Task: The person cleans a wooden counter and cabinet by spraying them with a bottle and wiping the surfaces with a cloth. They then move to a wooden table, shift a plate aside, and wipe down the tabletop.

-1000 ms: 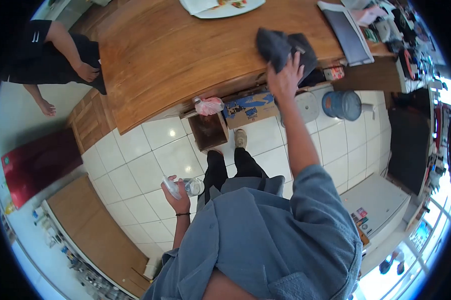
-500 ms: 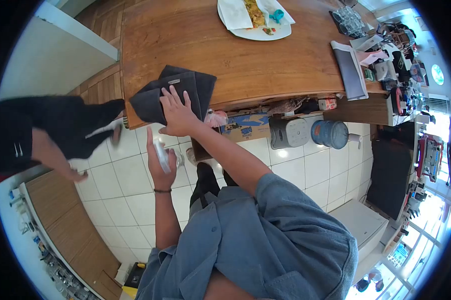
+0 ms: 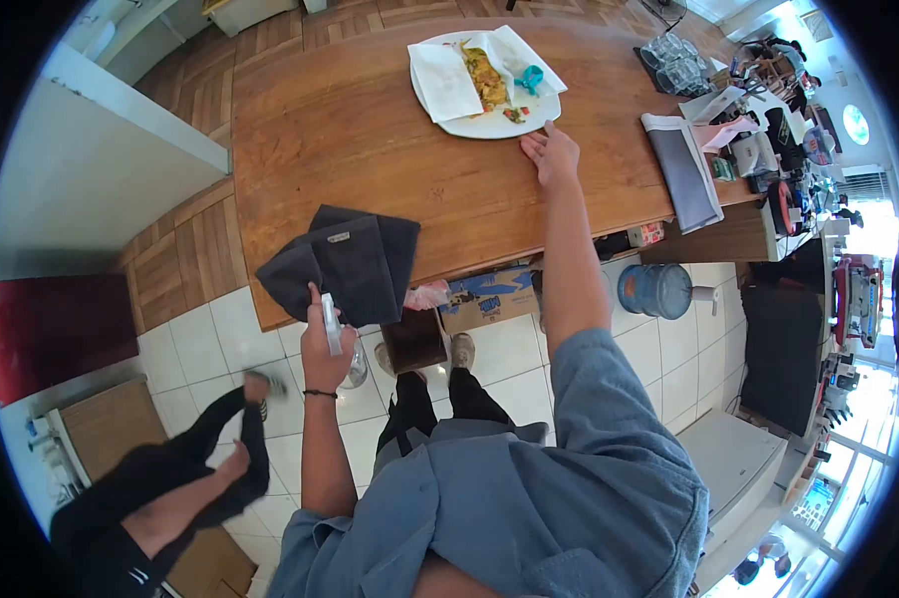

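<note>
My left hand (image 3: pixel 328 344) is closed around a clear spray bottle with a white spray head (image 3: pixel 332 324), just off the table's near edge. Beside it, a dark grey cloth (image 3: pixel 355 264) lies folded on the wooden table, its near part hanging over the edge. My right hand (image 3: pixel 554 156) reaches across the tabletop with fingers apart, its fingertips at the near rim of a white plate (image 3: pixel 469 128). Whether the fingers go under the rim I cannot tell. On the plate are leftover food (image 3: pixel 486 80), white paper (image 3: pixel 444 82) and a crumpled teal piece (image 3: pixel 532 79).
The wooden table (image 3: pixel 320 149) spans the front. Glasses (image 3: pixel 671 62) and a grey folder-like item (image 3: pixel 683 169) are at its right. Below stand a cardboard box (image 3: pixel 491 299) and a blue water jug (image 3: pixel 656 291). Another person (image 3: pixel 185 478) is on the left.
My right hand has left the grey cloth and moved forward and right to the plate. My left hand keeps the spray bottle. The other person has moved nearer on the left.
</note>
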